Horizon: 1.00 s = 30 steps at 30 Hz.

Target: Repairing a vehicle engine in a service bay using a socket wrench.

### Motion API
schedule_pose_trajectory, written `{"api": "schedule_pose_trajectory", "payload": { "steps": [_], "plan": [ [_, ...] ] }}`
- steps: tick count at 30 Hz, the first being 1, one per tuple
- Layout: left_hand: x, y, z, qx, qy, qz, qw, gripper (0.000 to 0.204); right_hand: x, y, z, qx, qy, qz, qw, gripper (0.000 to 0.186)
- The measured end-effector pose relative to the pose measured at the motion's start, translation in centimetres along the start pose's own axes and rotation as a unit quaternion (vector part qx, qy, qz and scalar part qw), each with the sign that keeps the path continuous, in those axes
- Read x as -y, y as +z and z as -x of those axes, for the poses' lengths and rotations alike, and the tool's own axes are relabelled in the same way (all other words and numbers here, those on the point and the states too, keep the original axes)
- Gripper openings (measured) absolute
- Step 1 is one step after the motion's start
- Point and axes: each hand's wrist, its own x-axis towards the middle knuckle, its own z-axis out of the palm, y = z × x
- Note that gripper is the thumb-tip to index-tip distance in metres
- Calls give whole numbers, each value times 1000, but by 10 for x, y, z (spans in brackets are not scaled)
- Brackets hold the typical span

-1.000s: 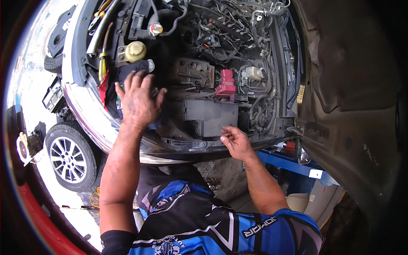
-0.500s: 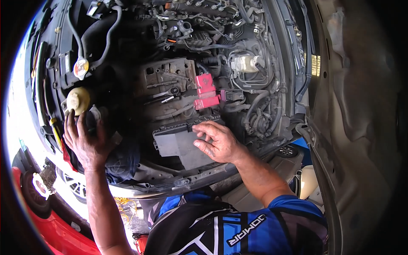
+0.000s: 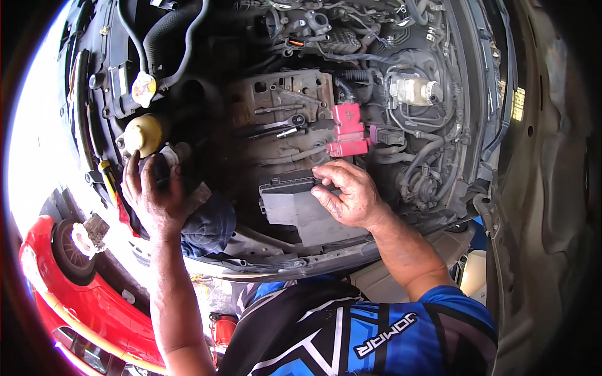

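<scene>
My left hand [image 3: 157, 197] is beside a yellowed plastic fluid reservoir [image 3: 143, 135], its fingers apart and pointing away from me. The fingertips are at the reservoir's near edge. Under and between them is a dark part with a pale metal piece [image 3: 170, 156], mostly hidden by the hand. My right hand [image 3: 352, 194] rests at a black fuse box cover [image 3: 284, 205], fingers loosely bent and thumb apart. Nothing shows between them. Just beyond that hand sits a red plastic terminal cover [image 3: 348, 131].
A ratchet [image 3: 276, 126], a socket piece [image 3: 289, 133] and a metal rod [image 3: 269, 109] lie on the battery tray [image 3: 288, 84]. Dark cloth [image 3: 210, 227] drapes near my left wrist. A screwdriver [image 3: 110, 182] lies along the left edge. The raised hood [image 3: 552, 207] bounds the right.
The whole view has shifted, so the engine bay appears farther right. My left fingertips have slid slightly toward the reservoir's near edge. My right hand stays at the fuse box cover.
</scene>
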Motion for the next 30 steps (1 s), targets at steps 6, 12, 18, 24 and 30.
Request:
{"api": "schedule_pose_trajectory", "payload": {
  "steps": [6, 12, 18, 24, 30],
  "plan": [
    [-4, -12, -2, 5, 6, 12, 1000, 44, 1, 3, -6, -46, -48, 35, 997, 30],
    [-77, -16, -43, 108, 80, 206, 969, 27, -2, 1, -1, -68, -67, 57, 994, 28],
    [-149, 115, -89, 400, 178, 50, 898, 31, 0, 5, -5, -98, -114, 63, 987, 31],
    [-151, 196, -81, 469, 152, -18, 870, 30, -1, 5, -2, -111, -105, 35, 988, 31],
    [-156, 206, -90, 495, 136, 11, 858, 30, -5, -4, -3, -105, -98, 29, 989, 31]
  ]
}}
